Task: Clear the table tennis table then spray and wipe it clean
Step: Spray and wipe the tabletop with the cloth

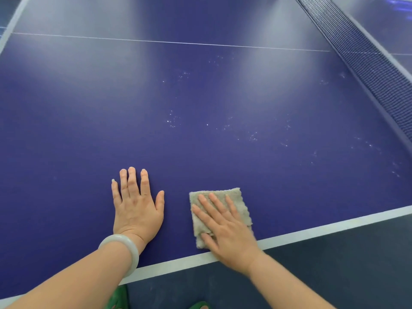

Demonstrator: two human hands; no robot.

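The blue table tennis table (156,97) fills the view, with a white border line along its near edge. A folded beige cloth (234,197) lies flat on it near that edge. My right hand (225,230) presses on the cloth with straight, spread fingers. To the left of the cloth, my left hand (137,208) rests palm down on the bare surface, fingers straight, with a pale bangle on the wrist. Small white droplets (252,136) speckle the surface beyond the cloth and towards the right.
The dark net (367,59) runs diagonally across the upper right. A thin white centre line (167,42) crosses the far part of the table. Dark floor lies below the near edge, with green footwear (118,297) showing at the bottom.
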